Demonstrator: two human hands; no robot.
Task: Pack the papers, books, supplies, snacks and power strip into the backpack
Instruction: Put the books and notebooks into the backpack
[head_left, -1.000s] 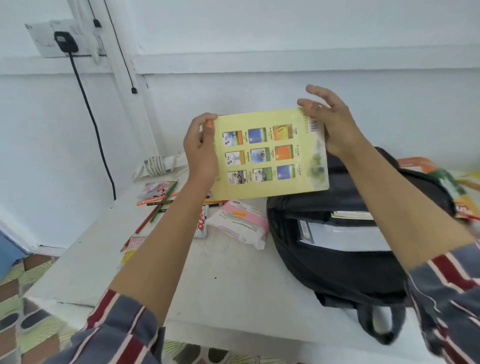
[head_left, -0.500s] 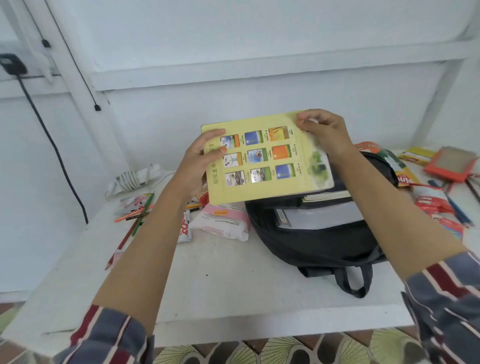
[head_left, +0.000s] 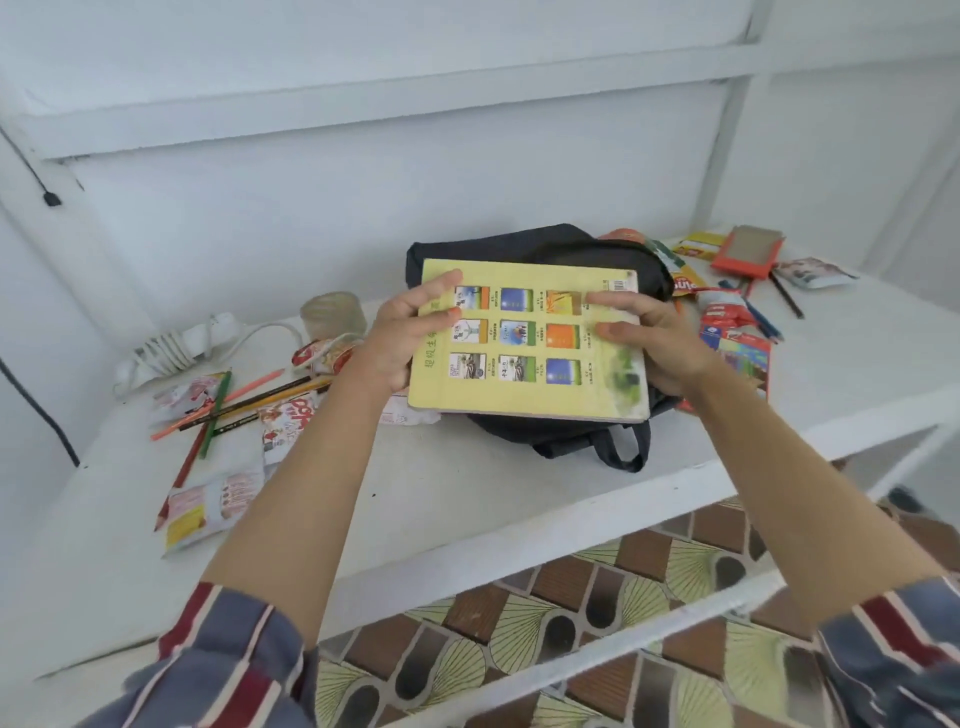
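I hold a yellow book (head_left: 527, 395) flat, back cover up, just above the black backpack (head_left: 545, 244), which lies on the white table (head_left: 467, 499). My left hand (head_left: 410, 332) grips the book's left edge, thumb on top. My right hand (head_left: 654, 338) grips its right edge, fingers spread over the cover. The book hides the backpack's opening. A white power strip (head_left: 176, 345) with coiled cord lies at the back left. Pencils (head_left: 244, 402) and snack packets (head_left: 213, 506) are scattered on the left.
A glass cup (head_left: 332, 314) stands behind my left hand. Right of the backpack lie red snack packs (head_left: 722, 309), a colour pencil box (head_left: 740, 353), an orange-framed slate (head_left: 748, 252), pens (head_left: 787, 296) and a packet (head_left: 813, 273). The table's front edge runs below my forearms, above a patterned floor.
The book has come down from upright in front of the wall to flat over the backpack. My view has tilted downward and to the right.
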